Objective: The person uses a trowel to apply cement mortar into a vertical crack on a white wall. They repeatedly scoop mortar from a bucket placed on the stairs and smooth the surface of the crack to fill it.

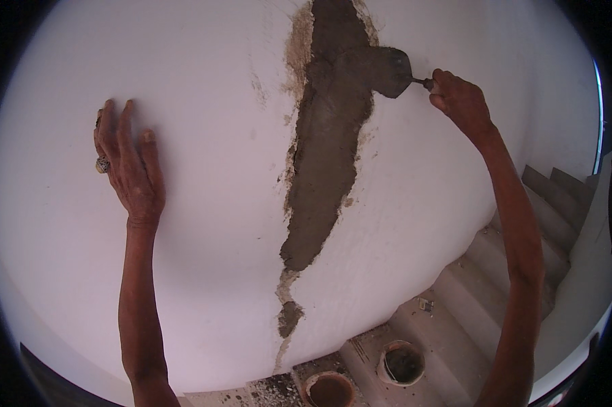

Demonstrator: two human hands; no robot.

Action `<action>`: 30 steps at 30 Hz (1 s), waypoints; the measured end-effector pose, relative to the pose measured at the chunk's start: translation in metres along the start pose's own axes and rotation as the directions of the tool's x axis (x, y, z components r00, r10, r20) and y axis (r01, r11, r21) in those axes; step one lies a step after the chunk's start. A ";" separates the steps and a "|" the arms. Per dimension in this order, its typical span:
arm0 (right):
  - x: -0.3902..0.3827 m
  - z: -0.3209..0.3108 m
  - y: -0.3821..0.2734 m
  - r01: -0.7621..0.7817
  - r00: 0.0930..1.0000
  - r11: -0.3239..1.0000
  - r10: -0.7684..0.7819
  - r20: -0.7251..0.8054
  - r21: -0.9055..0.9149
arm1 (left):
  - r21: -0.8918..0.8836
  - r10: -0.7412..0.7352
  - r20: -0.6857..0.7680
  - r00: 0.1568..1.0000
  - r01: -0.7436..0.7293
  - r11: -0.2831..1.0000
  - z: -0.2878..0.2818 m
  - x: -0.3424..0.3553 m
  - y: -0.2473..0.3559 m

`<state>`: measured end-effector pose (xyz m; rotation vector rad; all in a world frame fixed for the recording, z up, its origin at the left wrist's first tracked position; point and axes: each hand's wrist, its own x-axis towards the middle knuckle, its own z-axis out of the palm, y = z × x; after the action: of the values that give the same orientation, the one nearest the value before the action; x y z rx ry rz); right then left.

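My right hand is closed round the handle of a trowel. The dark, rounded blade lies against a long grey strip of wet mortar at its upper right edge. This strip fills a jagged channel in a white wall, broad at the top and narrowing downward. Below it, a thin crack with a small grey patch runs on toward the wall's foot. Well to the left, my left hand rests on the white surface with its fingers spread, a ring on one finger, holding nothing.
At the wall's foot, a bucket of grey mortar stands beside a bucket with brownish contents. Concrete stairs climb toward the right. Dark splatters mark the floor; a small piece of litter lies on a step.
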<state>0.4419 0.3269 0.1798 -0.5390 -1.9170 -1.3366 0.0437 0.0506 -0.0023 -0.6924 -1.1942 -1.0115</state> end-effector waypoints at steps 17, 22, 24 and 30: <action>-0.011 -0.008 -0.052 0.055 0.997 0.995 -0.050 -0.064 0.085 | -0.024 -0.002 -0.017 1.000 0.001 1.000 0.001 0.000 0.000; -0.010 -0.008 -0.050 0.062 0.994 0.998 -0.063 -0.085 -0.017 | -0.005 -0.005 -0.007 1.000 0.005 1.000 0.001 -0.002 0.000; -0.010 -0.007 -0.044 0.040 0.997 0.999 -0.042 -0.071 -0.023 | -0.014 -0.007 -0.006 1.000 0.006 1.000 0.001 -0.001 0.001; -0.011 -0.006 -0.034 -0.019 1.000 1.000 0.019 -0.023 -0.006 | -0.024 -0.018 0.001 1.000 0.018 1.000 0.002 -0.001 0.000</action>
<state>0.4275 0.3092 0.1511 -0.5420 -1.8854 -1.3320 0.0428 0.0524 -0.0032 -0.7022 -1.1930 -1.0419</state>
